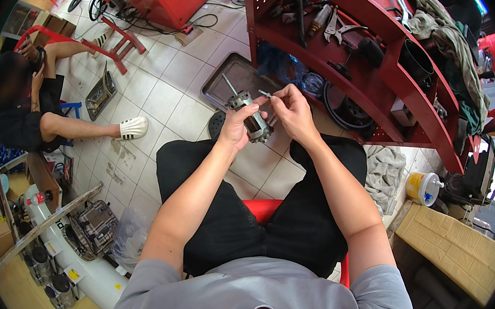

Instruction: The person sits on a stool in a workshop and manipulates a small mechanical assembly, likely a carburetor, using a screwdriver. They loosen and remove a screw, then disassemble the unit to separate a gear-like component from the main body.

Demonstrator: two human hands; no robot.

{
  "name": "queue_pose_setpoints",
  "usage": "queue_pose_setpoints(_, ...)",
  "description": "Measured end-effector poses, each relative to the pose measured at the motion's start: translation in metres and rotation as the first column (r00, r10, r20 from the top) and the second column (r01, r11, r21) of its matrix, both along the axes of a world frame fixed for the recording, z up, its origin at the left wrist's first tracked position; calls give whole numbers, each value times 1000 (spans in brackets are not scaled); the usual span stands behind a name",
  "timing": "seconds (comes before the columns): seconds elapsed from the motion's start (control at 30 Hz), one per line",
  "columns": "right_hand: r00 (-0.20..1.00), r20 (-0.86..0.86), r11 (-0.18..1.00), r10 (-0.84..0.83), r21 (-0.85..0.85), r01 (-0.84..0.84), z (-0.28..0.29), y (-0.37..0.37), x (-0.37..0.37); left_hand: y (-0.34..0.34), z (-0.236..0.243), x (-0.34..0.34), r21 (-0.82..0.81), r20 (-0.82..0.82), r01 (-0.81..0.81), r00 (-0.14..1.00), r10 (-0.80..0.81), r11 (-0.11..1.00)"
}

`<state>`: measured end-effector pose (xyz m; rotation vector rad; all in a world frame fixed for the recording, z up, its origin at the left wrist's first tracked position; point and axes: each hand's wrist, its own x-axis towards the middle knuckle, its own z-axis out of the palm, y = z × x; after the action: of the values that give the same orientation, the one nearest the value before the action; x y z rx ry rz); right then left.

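My left hand (235, 130) is wrapped around an electric motor (257, 129), a metal cylinder with a dark band and a long thin shaft that points up and to the left. My right hand (295, 115) is closed in a pinch just right of the motor. Between its fingertips is a small silvery metal piece (265, 93), bolt-like but too small to name surely. The left fingertips come close to this piece; whether they touch it I cannot tell. Both hands are over the tiled floor, in front of my knees.
A metal tray (225, 72) lies on the floor beyond the motor. At the right stands a red tool cart (353, 69) with pliers and loose parts. Another person (28, 92) sits at the left, near a small tray (101, 100). A yellow-and-white bucket (423, 189) stands right.
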<state>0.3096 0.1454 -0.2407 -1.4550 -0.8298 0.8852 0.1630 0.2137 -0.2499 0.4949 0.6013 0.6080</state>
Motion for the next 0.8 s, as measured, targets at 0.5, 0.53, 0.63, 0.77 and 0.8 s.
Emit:
queue_pose_setpoints(0.5,1000,23,999,-22,-32,22,-3,0,4,2,-7,-3,-4,-85,-8,996,7,1000)
queue_pose_setpoints(0.53,1000,4,999,-23,-25,23,-2,1,5,2,-9,-3,-13,-83,-18,996,17,1000)
queue_pose_setpoints(0.63,1000,16,1000,-13,-27,14,-8,0,5,0,-3,1,2,-37,-58,998,58,998)
queue_pose_setpoints(0.77,994,104,999,30,-23,-28,-7,-1,3,2,1,2,71,-6,-70,997,71,995)
queue_pose_setpoints(0.8,992,123,999,40,-31,-37,-5,-1,3,2,0,2,76,-27,-79,996,81,994)
